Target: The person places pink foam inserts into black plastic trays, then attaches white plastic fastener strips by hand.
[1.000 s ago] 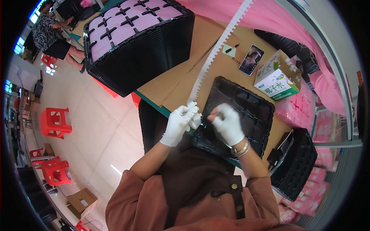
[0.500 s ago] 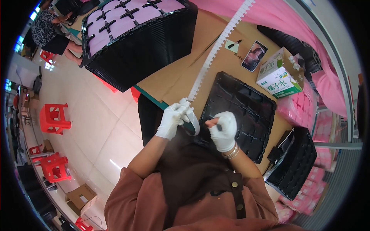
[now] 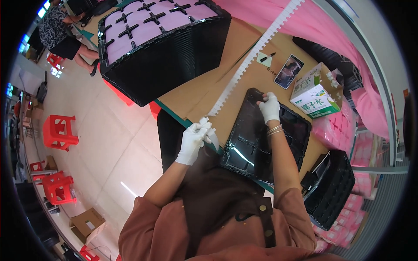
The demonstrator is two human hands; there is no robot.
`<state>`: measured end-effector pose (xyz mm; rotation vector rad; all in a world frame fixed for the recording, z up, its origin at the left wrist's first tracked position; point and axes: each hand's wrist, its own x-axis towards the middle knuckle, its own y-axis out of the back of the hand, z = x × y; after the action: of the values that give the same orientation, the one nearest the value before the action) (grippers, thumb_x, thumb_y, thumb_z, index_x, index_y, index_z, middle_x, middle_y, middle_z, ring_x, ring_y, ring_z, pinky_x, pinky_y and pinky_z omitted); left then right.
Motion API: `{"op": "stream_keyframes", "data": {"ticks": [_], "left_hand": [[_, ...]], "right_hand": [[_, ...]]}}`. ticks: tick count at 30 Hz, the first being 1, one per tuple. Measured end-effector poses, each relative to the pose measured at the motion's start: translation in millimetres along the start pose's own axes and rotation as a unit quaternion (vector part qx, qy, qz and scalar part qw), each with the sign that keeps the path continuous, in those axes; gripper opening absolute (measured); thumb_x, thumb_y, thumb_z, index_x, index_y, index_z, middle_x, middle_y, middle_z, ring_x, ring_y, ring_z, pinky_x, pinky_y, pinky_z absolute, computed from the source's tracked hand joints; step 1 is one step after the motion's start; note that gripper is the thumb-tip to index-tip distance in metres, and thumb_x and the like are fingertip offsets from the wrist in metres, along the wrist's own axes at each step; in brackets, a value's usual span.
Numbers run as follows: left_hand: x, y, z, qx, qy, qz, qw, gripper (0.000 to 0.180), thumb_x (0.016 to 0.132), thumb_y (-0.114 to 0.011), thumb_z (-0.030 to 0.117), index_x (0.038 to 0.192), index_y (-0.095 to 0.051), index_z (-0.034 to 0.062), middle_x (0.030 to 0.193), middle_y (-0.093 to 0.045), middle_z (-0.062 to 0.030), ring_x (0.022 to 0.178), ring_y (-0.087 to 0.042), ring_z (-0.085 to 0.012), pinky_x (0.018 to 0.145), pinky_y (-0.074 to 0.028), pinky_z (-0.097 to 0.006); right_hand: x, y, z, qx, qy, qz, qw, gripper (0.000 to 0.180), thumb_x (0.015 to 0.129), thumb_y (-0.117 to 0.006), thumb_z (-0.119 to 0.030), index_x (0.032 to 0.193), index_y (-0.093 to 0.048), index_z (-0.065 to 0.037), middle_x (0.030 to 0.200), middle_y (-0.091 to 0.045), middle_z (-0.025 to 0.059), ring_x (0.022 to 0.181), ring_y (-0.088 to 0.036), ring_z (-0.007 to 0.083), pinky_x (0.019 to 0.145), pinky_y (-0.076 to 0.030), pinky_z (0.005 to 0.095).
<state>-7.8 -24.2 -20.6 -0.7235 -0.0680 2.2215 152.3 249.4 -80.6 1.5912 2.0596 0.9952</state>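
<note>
My left hand [image 3: 194, 142], in a white glove, is closed around the near end of a long white toothed strip [image 3: 249, 63]. A short tail of the strip hangs below its fingers. The strip runs from there up to the far right. My right hand [image 3: 270, 108], gloved with bare thumb and fingertip showing, reaches over a shiny black moulded plastic tray [image 3: 238, 145]. Its fingers are bent, with the tips at the tray's far left part. Whatever may be between them is too small to make out. The forearm covers part of the tray.
A tall stack of black trays [image 3: 174, 56] with lilac sheets on top stands at the far left of the table [image 3: 191, 98]. Rightward lie a marker [image 3: 267, 57], a phone [image 3: 289, 71] and an open carton [image 3: 314, 93]. More black trays [image 3: 331, 191] stand at the right edge.
My right hand has moved away from beside the left hand, forward and right over the black tray. The tray's near left corner now lies closer to me. My left hand stays on the strip.
</note>
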Motion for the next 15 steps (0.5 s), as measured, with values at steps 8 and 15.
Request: {"op": "stream_keyframes", "data": {"ticks": [8,15], "left_hand": [[-1.7,-20.3,7.0,-0.074,-0.014,-0.022,0.997,0.014,0.091,-0.062,0.016,0.083,-0.058,0.0062,0.071,-0.061,-0.0017,0.056,-0.053,-0.0034,0.047,-0.035,-0.017],[-7.1,-32.3,-11.2,-0.072,-0.037,-0.080,0.994,0.012,0.092,-0.060,0.018,0.091,-0.061,0.0060,0.077,-0.061,-0.0003,0.059,-0.053,-0.0048,0.050,-0.038,-0.017]], "right_hand": [[-57.7,36.4,-76.5,0.141,0.054,-0.109,0.983,0.025,0.077,-0.071,-0.009,0.099,-0.060,-0.001,0.086,-0.064,0.0065,0.075,-0.060,0.0118,0.069,-0.049,0.0266],[-145.1,14.4,-94.1,0.454,-0.106,-0.293,0.835,0.018,0.083,-0.070,-0.012,0.094,-0.063,0.000,0.084,-0.063,-0.0009,0.076,-0.056,0.0059,0.069,-0.045,0.0210]]}}
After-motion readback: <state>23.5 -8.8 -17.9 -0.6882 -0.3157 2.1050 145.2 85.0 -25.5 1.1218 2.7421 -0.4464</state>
